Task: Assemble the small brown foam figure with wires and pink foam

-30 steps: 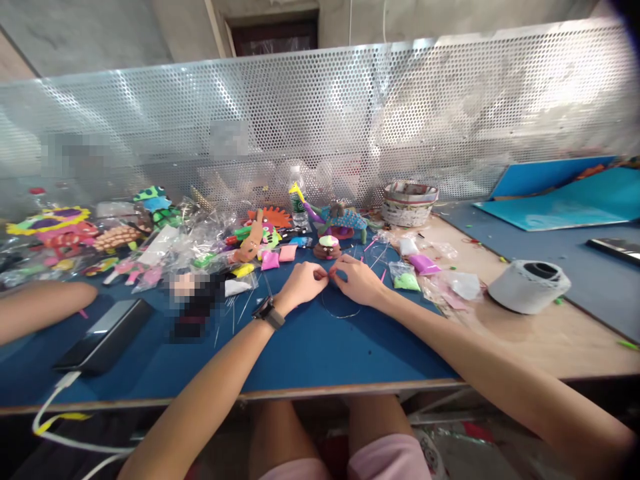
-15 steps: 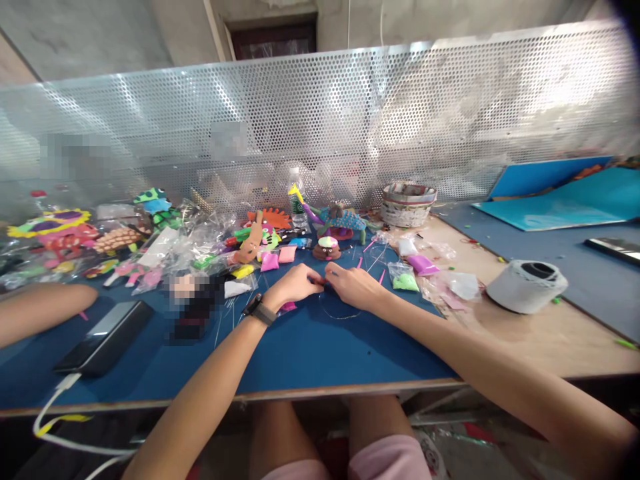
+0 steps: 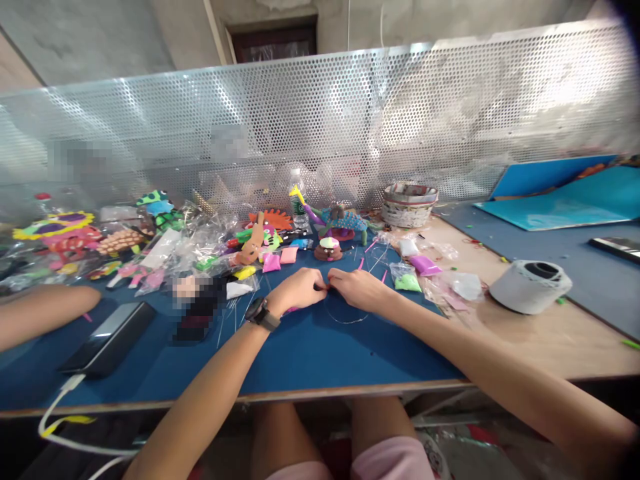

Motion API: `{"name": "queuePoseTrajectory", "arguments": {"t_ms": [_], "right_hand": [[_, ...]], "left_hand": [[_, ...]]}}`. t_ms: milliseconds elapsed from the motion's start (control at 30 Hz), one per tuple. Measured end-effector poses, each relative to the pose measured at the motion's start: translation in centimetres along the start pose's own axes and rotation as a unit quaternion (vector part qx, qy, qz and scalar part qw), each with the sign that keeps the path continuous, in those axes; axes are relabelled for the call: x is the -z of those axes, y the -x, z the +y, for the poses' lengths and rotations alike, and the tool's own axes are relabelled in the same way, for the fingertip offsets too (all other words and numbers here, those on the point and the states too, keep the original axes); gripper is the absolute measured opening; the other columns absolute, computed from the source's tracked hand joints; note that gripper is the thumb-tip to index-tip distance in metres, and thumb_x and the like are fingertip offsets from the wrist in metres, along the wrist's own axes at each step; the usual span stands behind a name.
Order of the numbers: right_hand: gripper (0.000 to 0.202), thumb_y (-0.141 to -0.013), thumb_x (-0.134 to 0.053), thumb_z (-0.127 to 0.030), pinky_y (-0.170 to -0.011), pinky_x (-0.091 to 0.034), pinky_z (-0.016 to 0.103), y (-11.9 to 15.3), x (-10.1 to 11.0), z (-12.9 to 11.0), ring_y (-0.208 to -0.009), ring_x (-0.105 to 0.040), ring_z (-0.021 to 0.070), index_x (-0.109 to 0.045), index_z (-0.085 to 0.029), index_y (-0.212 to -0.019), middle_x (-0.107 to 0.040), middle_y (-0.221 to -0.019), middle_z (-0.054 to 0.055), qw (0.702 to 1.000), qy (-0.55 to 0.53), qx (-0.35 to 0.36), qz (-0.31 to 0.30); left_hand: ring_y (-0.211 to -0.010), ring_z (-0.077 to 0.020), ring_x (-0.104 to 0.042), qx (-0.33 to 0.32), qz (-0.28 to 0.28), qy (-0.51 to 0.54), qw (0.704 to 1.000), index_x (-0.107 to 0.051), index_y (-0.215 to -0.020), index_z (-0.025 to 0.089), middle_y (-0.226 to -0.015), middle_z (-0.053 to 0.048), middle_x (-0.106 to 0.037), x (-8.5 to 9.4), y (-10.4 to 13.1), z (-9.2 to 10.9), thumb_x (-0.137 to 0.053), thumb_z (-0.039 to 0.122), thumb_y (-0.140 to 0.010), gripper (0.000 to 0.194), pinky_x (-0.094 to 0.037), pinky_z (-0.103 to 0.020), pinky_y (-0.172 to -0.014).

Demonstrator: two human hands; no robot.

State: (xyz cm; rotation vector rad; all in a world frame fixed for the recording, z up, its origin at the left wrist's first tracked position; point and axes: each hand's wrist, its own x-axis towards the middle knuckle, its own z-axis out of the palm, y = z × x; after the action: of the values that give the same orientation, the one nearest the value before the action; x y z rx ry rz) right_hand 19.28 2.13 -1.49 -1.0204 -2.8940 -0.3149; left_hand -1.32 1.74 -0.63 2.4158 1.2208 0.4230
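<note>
2 bare legs (image 3: pixel 320 440) in pink shorts, below the near edge of the blue table (image 3: pixel 310 367). At near left, a white cable (image 3: pixel 75 440) running to a dark device (image 3: pixel 107 337), with another person's forearm (image 3: pixel 50 313) just beyond. Around the left wrist, a dark watch (image 3: pixel 263 315). On the table just nearer than the right hand, a thin curved wire (image 3: pixel 347 323).

Near the middle, left hand (image 3: pixel 303 288) curled, thumb and fingers nearly closed in a pinch; right hand (image 3: pixel 357 290) likewise nearly closed, fingertips close to those of the left. Cannot tell whether either grips the wire or something tiny between.

To the right, on bare wood, a white ring-shaped object (image 3: pixel 530 287) with a dark opening. Farther left, a yellow packet (image 3: pixel 245 272); to the right, a green packet (image 3: pixel 406 280) and a purple packet (image 3: pixel 426 265). Just beyond the hands, a brown figure (image 3: pixel 328 251) with 2 eyes and a pale, multicoloured top. Farther, a blue-dotted figure (image 3: pixel 345 222), a clear bottle (image 3: pixel 297 207) and a woven basket (image 3: pixel 409 208). At far right, blue sheets (image 3: pixel 565 203). Behind everything on the table, a perforated metal screen (image 3: pixel 310 120).
</note>
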Motion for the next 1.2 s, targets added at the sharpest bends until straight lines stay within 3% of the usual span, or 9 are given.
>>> {"name": "queuePoseTrajectory", "arguments": {"t_ms": [133, 400, 600, 867, 1033, 1200], "right_hand": [[0.022, -0.098, -0.043, -0.014, -0.064, -0.041, 0.026, 0.0, -0.1, 0.4, -0.076, -0.064, 0.0147, -0.063, -0.014, -0.108, -0.062, -0.116, 0.01, 0.999, -0.047, -0.005, 0.008], [0.019, -0.099, -0.047, -0.022, -0.078, -0.044, 0.025, 0.1, -0.8, 1.1, -0.095, -0.065, 0.0177, -0.063, -0.017, -0.106, -0.067, -0.108, 0.008, 0.973, -0.2, -0.071, 0.089], [0.014, -0.093, -0.055, -0.02, -0.077, -0.044, 0.025, -0.4, -1.0, 1.3, -0.09, -0.066, 0.0163, -0.066, -0.02, -0.101, -0.071, -0.1, 0.004, 0.954, -0.257, -0.116, 0.101], [0.013, -0.087, -0.058, -0.02, -0.078, -0.046, 0.025, -0.8, -1.2, 1.6, -0.085, -0.067, 0.0162, -0.071, -0.019, -0.089, -0.074, -0.09, 0.004, 0.944, -0.296, -0.102, 0.103], [0.016, -0.08, -0.061, -0.024, -0.066, -0.044, 0.022, -0.9, -0.6, 2.2, -0.072, -0.064, 0.0135, -0.076, -0.02, -0.079, -0.074, -0.077, 0.0, 0.895, -0.414, -0.165, 0.034], [0.018, -0.077, -0.061, -0.026, -0.045, -0.031, 0.02, -0.9, -0.7, 3.0, -0.049, -0.044, 0.0069, -0.075, -0.016, -0.071, -0.067, -0.065, 0.0, 0.804, -0.545, -0.234, -0.047]], "left_hand": [[-0.086, -0.0196, -0.067, -0.005, 0.025, -0.067, 0.997, -0.078, -0.081, 0.021, -0.093, -0.007, -0.074, -0.2, 0.3, 0.6, -0.059, 0.02, -0.081, 0.019, -0.046, -0.024, -0.075], [-0.073, -0.0165, -0.063, -0.003, 0.064, 0.013, 0.998, -0.074, -0.098, 0.017, -0.086, -0.005, -0.073, -0.4, -0.5, -0.7, -0.059, 0.019, -0.08, 0.022, -0.044, -0.025, -0.067], [-0.071, -0.0148, -0.062, 0.005, 0.073, 0.03, 0.997, -0.074, -0.1, 0.017, -0.089, -0.005, -0.074, -0.5, -0.5, -0.5, -0.053, 0.016, -0.086, 0.026, -0.044, -0.024, -0.067], [-0.07, -0.0157, -0.063, 0.001, 0.068, 0.013, 0.998, -0.075, -0.092, 0.016, -0.085, -0.005, -0.074, -0.3, -0.5, -0.3, -0.058, 0.019, -0.084, 0.019, -0.043, -0.025, -0.066], [-0.072, -0.0157, -0.063, -0.007, 0.046, 0.031, 0.998, -0.074, -0.101, 0.017, -0.087, -0.004, -0.074, 0.1, -0.3, 0.0, -0.066, 0.022, -0.08, 0.023, -0.045, -0.024, -0.067], [-0.079, -0.0165, -0.066, -0.046, 0.052, 0.046, 0.997, -0.076, -0.098, 0.018, -0.094, -0.005, -0.076, 0.3, -0.5, 0.0, -0.065, 0.026, -0.085, 0.019, -0.047, -0.025, -0.074]]}}
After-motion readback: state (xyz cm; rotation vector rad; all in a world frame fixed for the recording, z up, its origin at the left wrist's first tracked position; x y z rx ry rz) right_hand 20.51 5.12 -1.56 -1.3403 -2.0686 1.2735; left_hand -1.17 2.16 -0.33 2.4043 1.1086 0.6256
